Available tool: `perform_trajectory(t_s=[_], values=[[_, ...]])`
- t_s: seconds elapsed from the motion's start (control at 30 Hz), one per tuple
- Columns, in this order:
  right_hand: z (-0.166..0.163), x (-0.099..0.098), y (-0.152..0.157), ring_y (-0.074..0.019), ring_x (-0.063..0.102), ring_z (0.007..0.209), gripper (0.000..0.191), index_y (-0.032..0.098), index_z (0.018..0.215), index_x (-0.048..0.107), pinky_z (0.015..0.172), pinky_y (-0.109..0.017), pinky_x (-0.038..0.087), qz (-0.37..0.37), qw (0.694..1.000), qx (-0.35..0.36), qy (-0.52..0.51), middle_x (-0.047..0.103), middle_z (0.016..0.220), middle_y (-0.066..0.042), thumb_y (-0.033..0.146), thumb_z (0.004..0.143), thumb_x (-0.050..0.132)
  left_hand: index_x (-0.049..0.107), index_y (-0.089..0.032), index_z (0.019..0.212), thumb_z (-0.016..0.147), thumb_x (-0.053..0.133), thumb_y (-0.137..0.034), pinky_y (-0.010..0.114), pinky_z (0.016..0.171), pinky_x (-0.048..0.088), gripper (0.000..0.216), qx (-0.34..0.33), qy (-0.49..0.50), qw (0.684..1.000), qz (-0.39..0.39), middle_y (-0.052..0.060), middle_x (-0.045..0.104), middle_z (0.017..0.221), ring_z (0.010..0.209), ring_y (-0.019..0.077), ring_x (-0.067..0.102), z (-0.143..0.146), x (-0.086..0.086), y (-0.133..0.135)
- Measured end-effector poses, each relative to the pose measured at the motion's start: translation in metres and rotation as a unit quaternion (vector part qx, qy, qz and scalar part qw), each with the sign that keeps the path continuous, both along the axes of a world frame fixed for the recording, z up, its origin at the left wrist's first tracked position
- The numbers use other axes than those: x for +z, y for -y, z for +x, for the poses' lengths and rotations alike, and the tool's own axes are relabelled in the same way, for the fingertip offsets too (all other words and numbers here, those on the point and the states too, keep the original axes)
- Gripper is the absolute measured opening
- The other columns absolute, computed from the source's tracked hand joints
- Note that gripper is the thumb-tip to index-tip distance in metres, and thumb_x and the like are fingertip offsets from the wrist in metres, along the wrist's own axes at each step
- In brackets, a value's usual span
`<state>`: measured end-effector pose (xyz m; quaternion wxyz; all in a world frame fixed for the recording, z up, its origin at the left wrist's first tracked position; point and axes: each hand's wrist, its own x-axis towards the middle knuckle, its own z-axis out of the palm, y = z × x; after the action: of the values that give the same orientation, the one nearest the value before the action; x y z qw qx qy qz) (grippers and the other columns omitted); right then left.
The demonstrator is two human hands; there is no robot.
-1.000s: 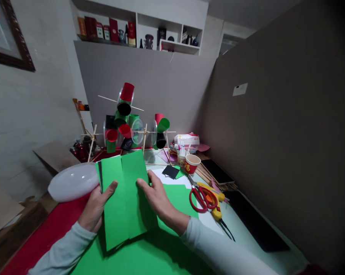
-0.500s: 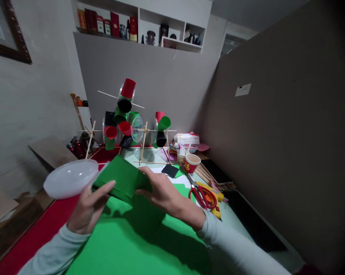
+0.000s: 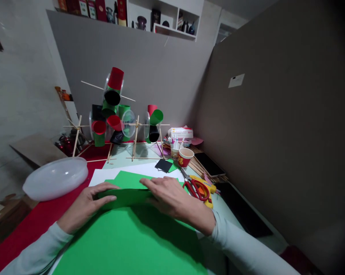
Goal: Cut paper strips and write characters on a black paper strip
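A folded piece of green paper (image 3: pixel 126 195) lies nearly flat on a large green sheet (image 3: pixel 132 244) in front of me. My left hand (image 3: pixel 86 204) grips its left end, thumb on top and fingers curled under the edge. My right hand (image 3: pixel 172 198) rests on its right end with fingers stretched flat, pressing it down. Another green sheet (image 3: pixel 129 179) and white paper (image 3: pixel 138 170) lie just behind.
Red scissors (image 3: pixel 195 189) on a yellow glue gun (image 3: pixel 205 191) lie right of my right hand. A red paper cup (image 3: pixel 185 157), a black square (image 3: pixel 163 165), a cup-and-stick model (image 3: pixel 117 114) and a white plastic bowl (image 3: pixel 56 177) stand beyond. A brown partition (image 3: pixel 275 133) closes the right side.
The folded green paper, held upright and facing me a second ago, has been tipped forward and laid down on the table; both hands followed it down.
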<state>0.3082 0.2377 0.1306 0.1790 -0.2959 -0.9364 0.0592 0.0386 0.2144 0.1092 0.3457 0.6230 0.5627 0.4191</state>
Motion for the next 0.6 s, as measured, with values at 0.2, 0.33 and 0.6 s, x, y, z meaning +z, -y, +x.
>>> perform_trajectory(t_s=[0.2,0.33,0.6], values=[[0.012,-0.026,-0.003,-0.0170,0.071,0.090,0.042,0.017,0.138,0.041,0.077,-0.027,0.053,-0.100,0.979,-0.050,-0.170,0.074,0.104,-0.009,0.032,0.102,0.057,0.079,-0.041,0.101,0.061,0.080,-0.061,0.050,0.117,0.035,0.045,0.027,0.000,1.000,0.013,0.004,0.073,0.122,0.122,0.0360,0.060,0.008,-0.008,0.005],[0.014,-0.029,-0.007,-0.0176,0.071,0.090,0.023,0.019,0.118,0.064,0.080,-0.027,0.052,-0.116,0.974,-0.015,-0.194,0.076,0.104,-0.007,0.031,0.098,0.062,0.081,-0.040,0.088,0.057,0.078,-0.067,0.051,0.117,0.036,0.042,0.064,-0.010,0.998,0.020,0.004,0.076,0.115,0.119,0.0380,0.062,0.008,-0.004,0.003],[0.026,-0.031,-0.009,-0.0236,0.070,0.097,0.027,0.018,0.122,0.068,0.088,-0.034,0.048,-0.157,0.974,-0.007,-0.164,0.076,0.110,-0.010,0.022,0.096,0.061,0.082,-0.041,0.079,0.048,0.080,-0.067,0.055,0.108,0.045,0.041,0.068,-0.078,0.994,0.039,0.006,0.078,0.102,0.102,0.0396,0.068,-0.002,0.007,-0.001]])
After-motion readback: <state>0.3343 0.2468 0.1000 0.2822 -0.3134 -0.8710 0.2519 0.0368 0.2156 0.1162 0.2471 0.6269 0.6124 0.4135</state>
